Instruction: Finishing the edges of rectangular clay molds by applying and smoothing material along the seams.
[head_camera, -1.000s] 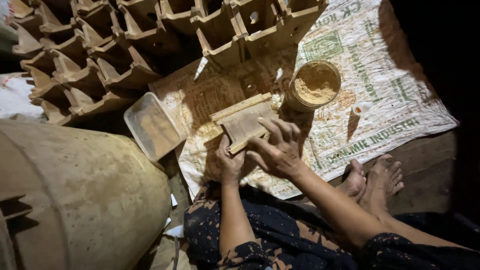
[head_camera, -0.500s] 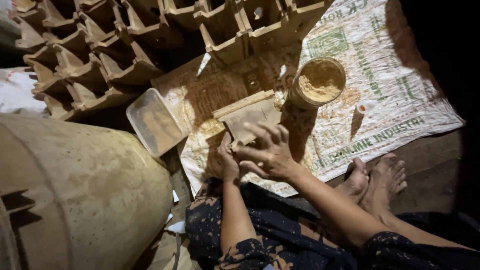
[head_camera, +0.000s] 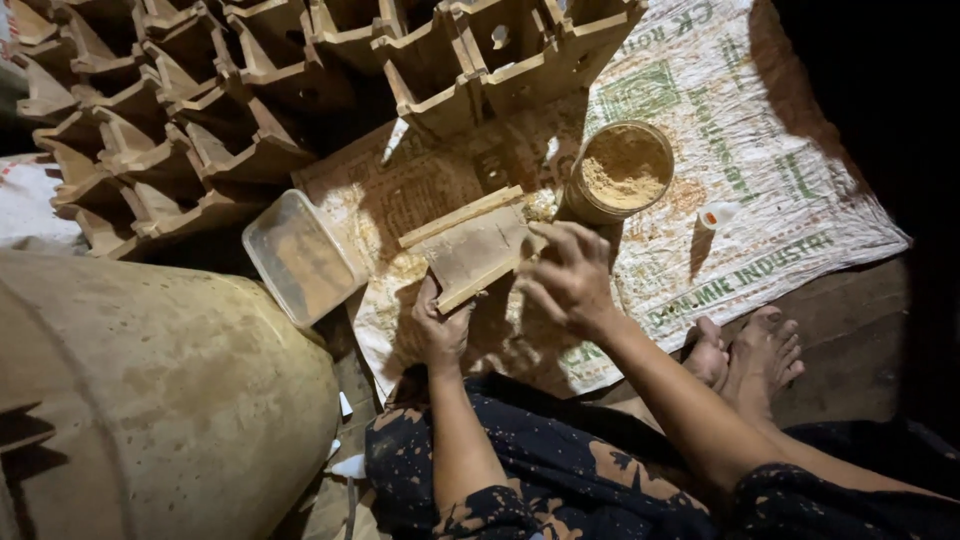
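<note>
A flat wooden mould (head_camera: 472, 252) is held at its near edge by the left hand (head_camera: 440, 328), whose fingers are closed around it while the forearm is stretched straight forward from the lap; the mould lies on a printed woven sack (head_camera: 720, 180) spread on the floor. The right hand (head_camera: 572, 282) is raised just beside the mould's right end, palm down, wrist bent, its fingers spread and curled with nothing gripped. A round container of tan powder (head_camera: 622, 170) is seen just beyond that hand, and a clear plastic tray (head_camera: 302, 258) lies left of the mould.
</note>
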